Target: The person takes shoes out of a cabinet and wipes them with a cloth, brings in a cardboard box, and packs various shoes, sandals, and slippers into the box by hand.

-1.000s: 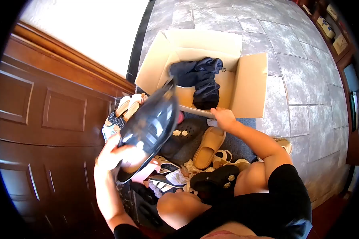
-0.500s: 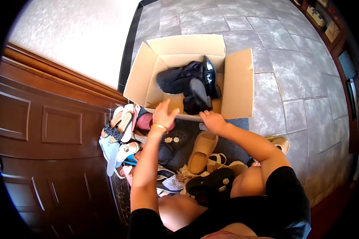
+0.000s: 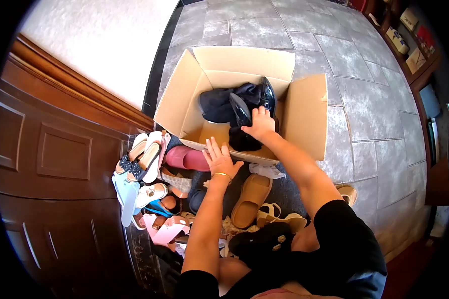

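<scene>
Two hands show in our head view: our left hand (image 3: 219,162), fingers spread and empty, is by the near edge of the cardboard box (image 3: 307,114); our right hand (image 3: 260,123) meets the black footwear (image 3: 241,109) inside, its grip unclear. We seem to be settling the footwear, which calls for a sure hold next.
</scene>
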Tool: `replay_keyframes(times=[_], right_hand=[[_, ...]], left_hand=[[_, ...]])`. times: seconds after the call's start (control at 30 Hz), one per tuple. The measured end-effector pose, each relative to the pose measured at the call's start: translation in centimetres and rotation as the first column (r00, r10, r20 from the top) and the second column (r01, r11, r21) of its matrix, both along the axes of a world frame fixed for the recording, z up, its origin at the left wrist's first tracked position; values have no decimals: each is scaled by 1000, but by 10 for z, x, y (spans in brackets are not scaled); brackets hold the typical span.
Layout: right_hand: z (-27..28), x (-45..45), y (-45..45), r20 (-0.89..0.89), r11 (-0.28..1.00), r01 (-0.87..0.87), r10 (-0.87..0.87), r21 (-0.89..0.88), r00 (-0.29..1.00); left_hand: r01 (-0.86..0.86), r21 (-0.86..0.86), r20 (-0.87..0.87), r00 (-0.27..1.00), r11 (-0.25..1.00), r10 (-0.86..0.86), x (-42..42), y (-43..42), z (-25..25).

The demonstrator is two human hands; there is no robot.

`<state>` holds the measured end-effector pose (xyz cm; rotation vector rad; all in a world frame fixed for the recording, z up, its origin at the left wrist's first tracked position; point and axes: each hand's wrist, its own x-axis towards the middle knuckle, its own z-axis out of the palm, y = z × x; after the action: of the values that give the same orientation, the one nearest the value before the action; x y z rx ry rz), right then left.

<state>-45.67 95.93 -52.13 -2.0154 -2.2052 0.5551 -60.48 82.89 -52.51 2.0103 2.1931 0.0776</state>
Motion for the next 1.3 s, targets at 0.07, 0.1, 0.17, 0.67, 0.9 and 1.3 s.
replay_keyframes(times=[0.07,0.1,0.17,0.67,0.9,1.3], right_hand=[[-9,-6,4,-60,1000,-10,10,-5,998],[-15,-5,5,-99,997,56,-50,57,994],[-25,9,11,-294,965,246,-211,89,932],[-36,49,71,-485,934,350,-275,69,830],[37,49,34,-71,942,302,-294,147,953],[-19,-110,116,-531,561,-61,-734,-825,423]], left_hand=[[28,6,-14,1000,1000,-28,-5,-3,-3],[33,7,-15,999,999,-33,-6,-4,-4],[42,9,-7,999,999,-42,-8,-3,-2],[11,-21,123,992,1000,-8,-13,1,5],[39,6,176,984,999,-39,-18,-5,5],[43,-2,164,986,999,-42,-19,-2,4]])
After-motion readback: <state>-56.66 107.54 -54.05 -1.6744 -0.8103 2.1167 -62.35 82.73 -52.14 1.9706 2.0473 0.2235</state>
